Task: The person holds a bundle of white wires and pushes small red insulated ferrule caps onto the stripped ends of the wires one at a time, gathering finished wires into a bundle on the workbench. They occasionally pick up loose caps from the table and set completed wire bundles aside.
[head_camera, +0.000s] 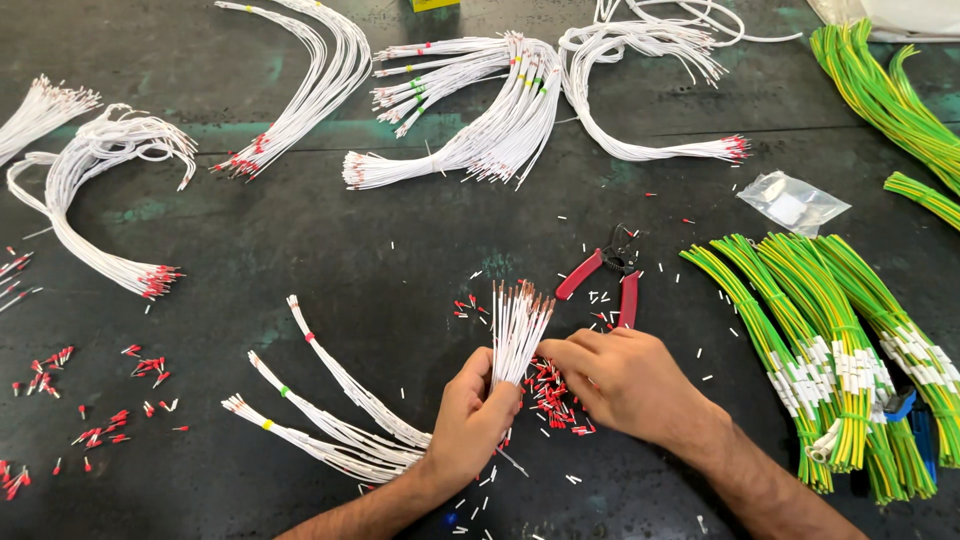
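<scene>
1. Left hand (478, 415) – fist clamped round a white wire bundle (518, 330), held upright, bare tips fanned toward 12 o'clock.
2. Right hand (625, 378) – palm down on the bench (380, 260), fingers curled together at 9 o'clock, touching the bundle's base; whether it pinches anything I cannot tell.
3. Red ferrules (552, 392) – loose pile on the bench just under and between both hands.
4. Red pliers (607, 275) – at 12 o'clock from the right hand, handles spread, lying flat.
5. Green-yellow wires (830, 340) – tied bundles at 3 o'clock, white sleeves near their lower ends.
6. Finished white wires (320, 420) – at 9 o'clock from the left hand, with coloured marker bands.
7. More white bundles (500, 110) – across the far bench at 12 o'clock, red-tipped.
8. Scattered ferrules (100, 400) at far 9 o'clock; small clear bag (795, 203) at 2 o'clock.
</scene>
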